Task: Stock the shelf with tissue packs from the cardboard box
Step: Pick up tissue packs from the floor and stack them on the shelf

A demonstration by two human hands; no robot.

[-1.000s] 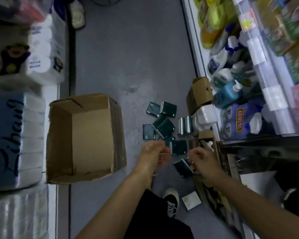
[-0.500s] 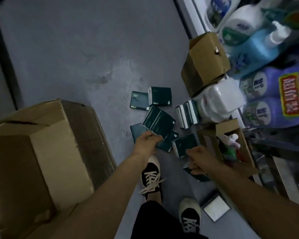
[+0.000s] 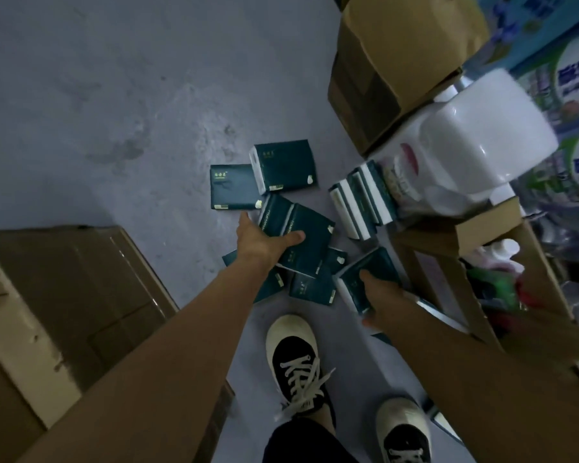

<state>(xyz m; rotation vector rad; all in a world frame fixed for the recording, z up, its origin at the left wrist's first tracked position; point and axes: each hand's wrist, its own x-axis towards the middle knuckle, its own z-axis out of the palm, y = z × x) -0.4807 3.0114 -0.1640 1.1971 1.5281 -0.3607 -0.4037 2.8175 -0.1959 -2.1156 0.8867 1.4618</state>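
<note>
Several dark green tissue packs lie scattered on the grey floor, two of them flat at the far side. My left hand grips a stack of two packs in the middle of the pile, thumb on top. My right hand holds another pack by its side, lifted a little off the floor. Three packs stand on edge against a white toilet-roll bundle. The large cardboard box lies at the left, beside my left forearm.
A smaller cardboard box and the white roll bundle sit at the right by the shelf's bottom bottles. An open carton with small items stands at the right. My two shoes are near the pile.
The camera has dropped closer to the floor. My left hand reached forward and took hold of the stacked packs; my right hand closed on a pack and raised it slightly.
</note>
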